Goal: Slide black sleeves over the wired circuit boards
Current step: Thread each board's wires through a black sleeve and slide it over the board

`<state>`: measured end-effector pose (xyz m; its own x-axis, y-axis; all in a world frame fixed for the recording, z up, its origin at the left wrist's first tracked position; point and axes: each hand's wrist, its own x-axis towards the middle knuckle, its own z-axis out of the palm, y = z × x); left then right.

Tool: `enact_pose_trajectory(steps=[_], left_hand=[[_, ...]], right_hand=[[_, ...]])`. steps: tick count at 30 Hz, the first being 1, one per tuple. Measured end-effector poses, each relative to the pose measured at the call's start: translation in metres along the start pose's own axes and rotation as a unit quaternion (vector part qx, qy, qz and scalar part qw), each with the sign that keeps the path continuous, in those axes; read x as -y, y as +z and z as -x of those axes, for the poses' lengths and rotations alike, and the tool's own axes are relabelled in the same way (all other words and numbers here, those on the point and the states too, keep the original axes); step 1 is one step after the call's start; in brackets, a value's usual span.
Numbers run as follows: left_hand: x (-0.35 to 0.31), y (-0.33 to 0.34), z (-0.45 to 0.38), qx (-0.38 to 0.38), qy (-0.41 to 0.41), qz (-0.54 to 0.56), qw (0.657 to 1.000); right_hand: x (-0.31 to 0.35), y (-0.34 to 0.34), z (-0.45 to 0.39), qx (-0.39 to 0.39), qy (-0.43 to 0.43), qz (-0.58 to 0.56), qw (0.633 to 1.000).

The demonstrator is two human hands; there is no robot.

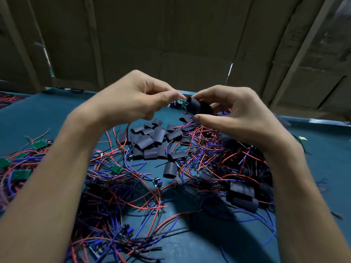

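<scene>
With left hand [136,95] pinching the small green circuit board [179,102] and right hand [233,112] pinching the black sleeve [195,107] raised above the teal table [38,118], keep sleeve mouth rounded, feed wires first, slide straight.

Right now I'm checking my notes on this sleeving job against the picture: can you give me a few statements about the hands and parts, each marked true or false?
1. The right hand pinches a black flattened tube sleeve. True.
2. The left hand rests flat on the table. False: it is raised and pinches a small green circuit board at the sleeve's mouth.
3. A heap of loose black sleeves lies on the teal tabletop below the hands. True.
4. The wires strewn on the table are yellow and white. False: the tangled wires are red, blue and black.
5. Bare green boards lie at the left. True.
</scene>
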<state>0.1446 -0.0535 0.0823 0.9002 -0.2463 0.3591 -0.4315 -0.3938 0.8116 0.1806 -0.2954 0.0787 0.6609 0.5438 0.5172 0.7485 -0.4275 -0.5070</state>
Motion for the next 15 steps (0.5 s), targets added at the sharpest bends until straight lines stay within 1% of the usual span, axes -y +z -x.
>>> enact_pose_trajectory(steps=[3,8,10,12,15], left_hand=[[-0.001,0.010,-0.005,-0.044,-0.020,0.004,0.999],[0.001,0.021,-0.012,-0.097,-0.067,0.066,0.991],[0.002,0.025,-0.013,-0.113,-0.088,0.117,0.983],[0.003,0.029,-0.015,-0.122,-0.093,0.148,0.977],[0.002,0.030,-0.015,-0.127,-0.081,0.137,0.979]], right_hand=[[0.005,0.010,-0.002,-0.019,-0.025,0.022,0.999],[0.003,0.017,-0.005,-0.059,-0.037,0.045,0.997],[0.001,0.019,-0.005,-0.076,-0.045,0.054,0.995],[-0.001,0.021,-0.006,-0.086,-0.043,0.059,0.994],[-0.005,0.019,-0.005,-0.074,-0.027,0.042,0.996]])
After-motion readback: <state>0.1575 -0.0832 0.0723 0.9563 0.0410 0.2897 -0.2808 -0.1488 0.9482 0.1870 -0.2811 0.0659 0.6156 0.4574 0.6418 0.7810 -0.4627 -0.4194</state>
